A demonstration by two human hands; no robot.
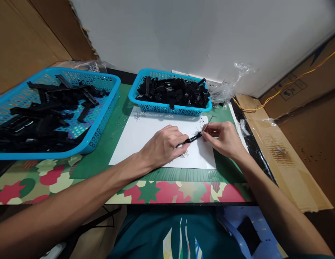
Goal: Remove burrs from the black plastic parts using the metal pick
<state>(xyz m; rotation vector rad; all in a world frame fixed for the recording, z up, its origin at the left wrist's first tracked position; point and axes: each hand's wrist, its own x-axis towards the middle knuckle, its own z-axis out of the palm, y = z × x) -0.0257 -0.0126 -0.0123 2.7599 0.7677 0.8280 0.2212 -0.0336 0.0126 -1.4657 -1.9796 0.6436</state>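
The left hand [170,144] pinches a slim glossy black plastic part [195,137] over the white paper sheet [145,135]; at its right end, the right hand [223,139] grips a thin metallic implement [209,121], perhaps tweezers. A slip could scatter the tiny dark wire-like bits [184,155]. The brown cardboard box [304,118] bears printed symbols, no readable writing.

Soft, fairly even light is apparently falling from above, with the white wall [167,32] at 12 o'clock and the central paper [145,133] looking brightest. A blurry-edged shadow is lying beside the right hand [223,138]. Clear plastic [225,91] at 2 o'clock is glinting. Below the counter [102,169], 7 o'clock is sinking into dimness. The wide lens is stretching the basket [101,122] at 9 o'clock.
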